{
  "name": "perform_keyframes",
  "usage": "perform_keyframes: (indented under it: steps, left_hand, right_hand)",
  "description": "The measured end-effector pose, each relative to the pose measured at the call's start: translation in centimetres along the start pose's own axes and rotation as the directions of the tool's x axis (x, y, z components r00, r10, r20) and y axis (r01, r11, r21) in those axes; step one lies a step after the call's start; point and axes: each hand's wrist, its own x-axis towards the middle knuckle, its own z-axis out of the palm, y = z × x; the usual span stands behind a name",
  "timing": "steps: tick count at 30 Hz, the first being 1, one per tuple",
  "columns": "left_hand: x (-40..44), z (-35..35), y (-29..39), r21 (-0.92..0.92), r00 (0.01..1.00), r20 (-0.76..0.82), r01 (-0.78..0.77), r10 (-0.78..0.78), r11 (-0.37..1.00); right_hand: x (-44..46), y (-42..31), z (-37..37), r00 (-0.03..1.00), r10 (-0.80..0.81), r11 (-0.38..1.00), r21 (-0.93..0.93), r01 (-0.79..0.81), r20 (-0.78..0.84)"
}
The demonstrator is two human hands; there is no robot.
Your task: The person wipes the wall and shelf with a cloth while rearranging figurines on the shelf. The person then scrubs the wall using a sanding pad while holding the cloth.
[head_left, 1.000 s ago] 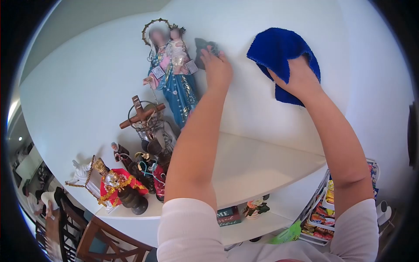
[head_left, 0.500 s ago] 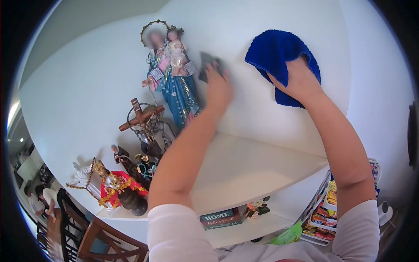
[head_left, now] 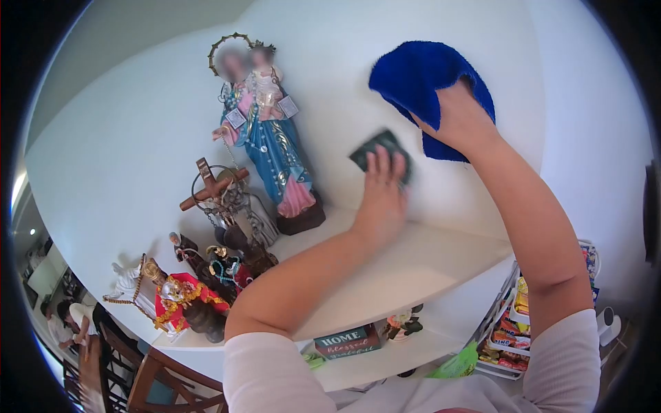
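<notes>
My left hand presses a dark green scouring pad against the white wall above the shelf, its fingers over the pad and a little blurred. Higher and to the right, my right hand grips a blue cloth that lies against the wall and drapes around the fingers. Left of the pad stands a tall statue in a blue robe holding a smaller figure. The white corner shelf runs below both hands, partly covered by my left forearm.
A wooden cross, a red-caped figurine and several small statues crowd the shelf's left side. Beneath are a HOME sign and a flower pot. A snack rack stands right; wooden chairs and people are at left.
My left hand has moved right and down along the wall with the scouring pad, away from the statue. My right hand and the blue cloth have shifted slightly left in view.
</notes>
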Motion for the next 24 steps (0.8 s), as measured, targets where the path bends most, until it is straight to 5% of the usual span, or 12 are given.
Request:
perform_keyframes:
  steps: [2,3,6,8,9,10,12,14,15,18,21,24]
  left_hand:
    - [-0.7,-3.3,2.8,0.096,0.954,0.299,-0.042,0.011,0.995]
    - [-0.1,-3.7,1.6,0.173,0.957,0.278,-0.131,0.079,0.976]
    - [4.2,-4.0,-1.7,0.016,0.988,-0.052,0.145,-0.144,0.989]
    - [4.4,-3.2,-1.8,-0.034,0.986,-0.092,0.139,-0.142,0.990]
    - [4.4,-3.3,-1.3,-0.059,0.983,-0.116,0.139,-0.145,0.988]
    - [2.8,-3.2,-0.1,0.111,0.999,0.053,-0.013,0.007,0.994]
    - [-1.4,-4.5,4.0,0.341,0.870,0.443,-0.389,0.218,0.856]
    - [-1.8,-4.3,3.1,0.139,0.900,0.393,-0.263,0.190,0.955]
    - [-1.7,-4.4,2.6,0.034,0.915,0.368,-0.191,0.166,0.981]
    - [3.5,-4.1,-1.0,-0.052,0.989,0.040,0.146,-0.144,0.988]
    - [2.8,-3.6,-0.5,0.010,1.000,0.009,0.026,-0.026,1.000]
    - [-1.7,-3.7,4.1,-0.173,0.958,0.278,0.115,-0.064,0.978]
  right_hand:
    - [0.9,1.0,1.5,0.995,-0.101,0.989,-0.107,0.101,0.003]
    - [1.2,1.3,1.6,0.988,-0.148,0.981,-0.135,0.141,-0.043]
    - [1.3,1.7,0.2,0.926,-0.254,0.964,-0.143,0.222,-0.278]
    - [0.9,3.0,-1.6,0.986,-0.100,0.980,-0.185,0.075,-0.132]
    - [0.9,3.3,-2.8,0.978,0.004,0.979,-0.199,-0.047,-0.209]
    - [0.6,3.9,-3.6,0.951,0.106,0.964,-0.202,-0.170,-0.292]
    - [0.2,4.0,-4.9,0.920,0.002,0.992,-0.114,-0.051,-0.392]
    - [-0.3,1.8,-6.5,0.952,0.054,0.991,-0.097,-0.087,-0.300]
    - [0.5,2.4,-5.1,0.895,-0.066,0.980,-0.198,-0.026,-0.441]
    - [0.2,2.6,-4.9,0.907,-0.002,0.987,-0.149,-0.067,-0.421]
    - [0.2,3.0,-4.6,0.901,-0.095,0.984,-0.178,0.020,-0.422]
    - [0.1,2.8,-4.5,0.886,0.032,0.999,0.035,-0.017,-0.462]
